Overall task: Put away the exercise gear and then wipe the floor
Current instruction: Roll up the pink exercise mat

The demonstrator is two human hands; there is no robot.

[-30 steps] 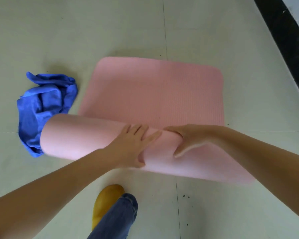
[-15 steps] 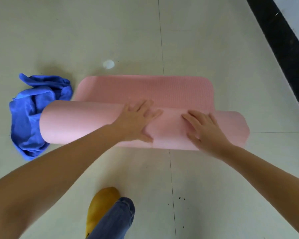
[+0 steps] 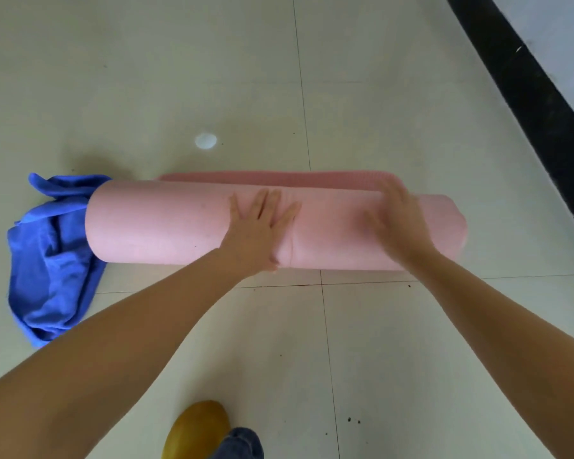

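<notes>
Two flat hands, the left hand [image 3: 257,231] and right hand [image 3: 400,223] with fingers straight, press on top of the fat pink foam mat roll [image 3: 166,223] lying across the pale tile floor [image 3: 378,342].

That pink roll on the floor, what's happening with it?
A person is rolling up a pink exercise mat. Both the left hand and right hand press flat on the roll; only a thin strip lies unrolled. A crumpled blue cloth sits at its left end, untouched.
</notes>
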